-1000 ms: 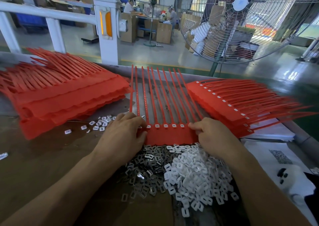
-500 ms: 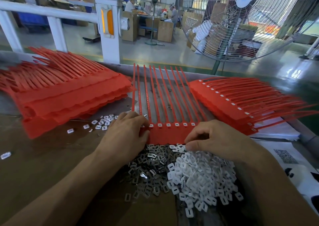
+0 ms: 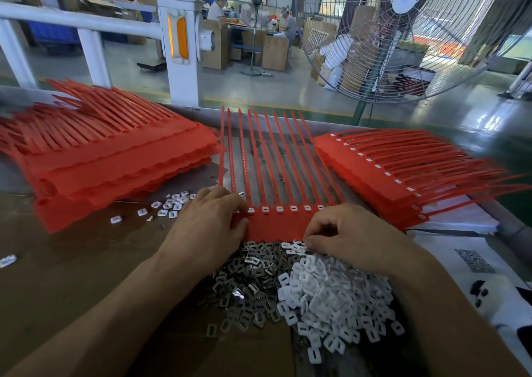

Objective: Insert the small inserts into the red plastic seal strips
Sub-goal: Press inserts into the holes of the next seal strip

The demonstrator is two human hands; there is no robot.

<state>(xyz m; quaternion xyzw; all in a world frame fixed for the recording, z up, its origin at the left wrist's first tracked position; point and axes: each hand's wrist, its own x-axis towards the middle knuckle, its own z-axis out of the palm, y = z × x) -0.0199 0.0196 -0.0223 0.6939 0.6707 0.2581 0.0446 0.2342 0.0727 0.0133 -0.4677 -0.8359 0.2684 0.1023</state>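
On the red plastic ten-strip seal sheet (image 3: 276,224), visible sockets hold inserts; left hand (image 3: 207,227) rests flat on it, right hand (image 3: 345,235) pinches among white plastic inserts (image 3: 331,296) below it.

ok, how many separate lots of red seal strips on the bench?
3. A tall stack at left, running off frame, so more may be hidden there; a single sheet in the middle, between the left hand and right hand; a fanned stack at right.

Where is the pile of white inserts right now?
In the head view, the white inserts lie heaped on the table at lower centre-right, under the right hand, beside the grey metal clips and just nearer than the red strip.
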